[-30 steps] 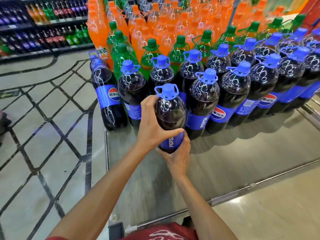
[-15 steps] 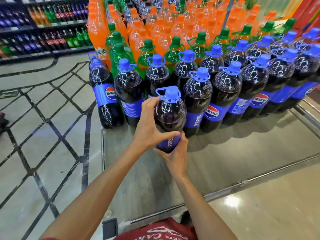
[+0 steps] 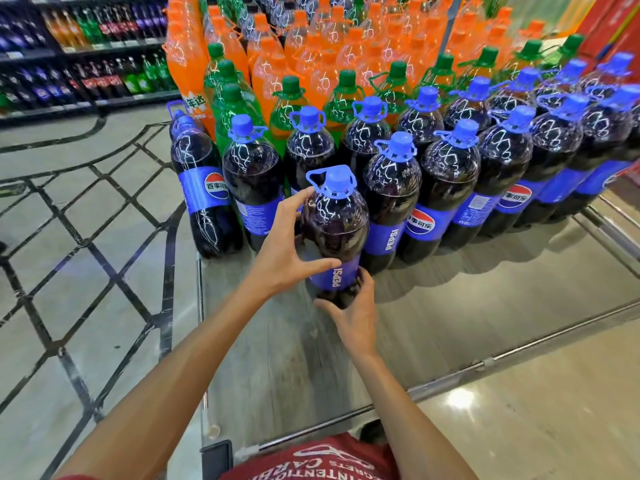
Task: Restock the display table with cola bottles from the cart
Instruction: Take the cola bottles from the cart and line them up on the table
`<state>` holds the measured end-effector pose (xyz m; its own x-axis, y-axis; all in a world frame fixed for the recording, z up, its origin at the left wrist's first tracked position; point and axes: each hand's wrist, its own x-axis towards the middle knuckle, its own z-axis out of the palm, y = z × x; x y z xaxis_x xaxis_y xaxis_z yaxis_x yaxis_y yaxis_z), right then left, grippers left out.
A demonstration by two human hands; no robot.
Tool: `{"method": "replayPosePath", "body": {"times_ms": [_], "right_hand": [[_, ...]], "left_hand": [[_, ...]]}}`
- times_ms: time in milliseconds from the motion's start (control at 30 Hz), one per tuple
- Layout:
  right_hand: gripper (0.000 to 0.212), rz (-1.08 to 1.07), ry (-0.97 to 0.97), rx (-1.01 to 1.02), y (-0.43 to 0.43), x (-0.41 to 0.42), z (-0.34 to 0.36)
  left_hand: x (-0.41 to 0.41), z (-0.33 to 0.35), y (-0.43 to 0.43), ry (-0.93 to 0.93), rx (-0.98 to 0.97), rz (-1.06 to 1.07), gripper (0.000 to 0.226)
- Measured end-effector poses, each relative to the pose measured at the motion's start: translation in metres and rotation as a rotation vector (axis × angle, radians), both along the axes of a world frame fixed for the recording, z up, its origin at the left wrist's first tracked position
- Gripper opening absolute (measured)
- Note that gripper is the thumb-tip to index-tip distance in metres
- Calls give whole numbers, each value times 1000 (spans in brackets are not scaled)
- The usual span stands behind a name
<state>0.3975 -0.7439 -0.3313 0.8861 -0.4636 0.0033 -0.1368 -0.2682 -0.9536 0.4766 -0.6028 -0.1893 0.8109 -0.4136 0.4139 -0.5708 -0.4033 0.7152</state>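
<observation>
The left hand clasps the left side of a dark plastic cola bottle with a blue handled cap and a blue label, thumb laid across the label and fingers spread wide up toward the shoulder. The right hand cups the bottle's base, thumb in front and fingers curled round the right side. The bottle is upright at the glossy grey display table, its base hidden by the fingers, alone in front of the rows of matching cola bottles and just beside the nearest one on its right. Behind these stand green plastic bottles, then orange soda bottles. A pale tiled floor with dark lines lies to the left, and stocked drink shelves run along the far side
</observation>
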Motion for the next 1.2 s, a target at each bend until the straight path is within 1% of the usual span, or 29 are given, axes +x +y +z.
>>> {"method": "replayPosePath", "body": {"times_ms": [133,333,467,667,833,967,1033,1200], "right_hand": [[103,-22,20,-76,1,12,7],[100,-112,84,-80,9,27,12],[96,-152,66,-74,14,38,15],[90,-142,60,-110,13,48,18],[91,-137,49,-136,14,48,16],[91,-147,43,-110,16,46,18],[92,-133,69,-99,18,45,22],[90,-65,160,-146,16,42,36]], "left_hand": [[13,0,-5,21,-8,6,113],[25,-4,-6,55,-7,21,114],[31,-4,-7,69,-21,42,114],[44,-5,-9,75,-39,53,114],[42,-6,-10,76,-55,54,112],[40,-5,-10,86,-71,42,112],[38,-3,-9,95,-73,40,112],[31,-1,-10,83,-91,49,111]]}}
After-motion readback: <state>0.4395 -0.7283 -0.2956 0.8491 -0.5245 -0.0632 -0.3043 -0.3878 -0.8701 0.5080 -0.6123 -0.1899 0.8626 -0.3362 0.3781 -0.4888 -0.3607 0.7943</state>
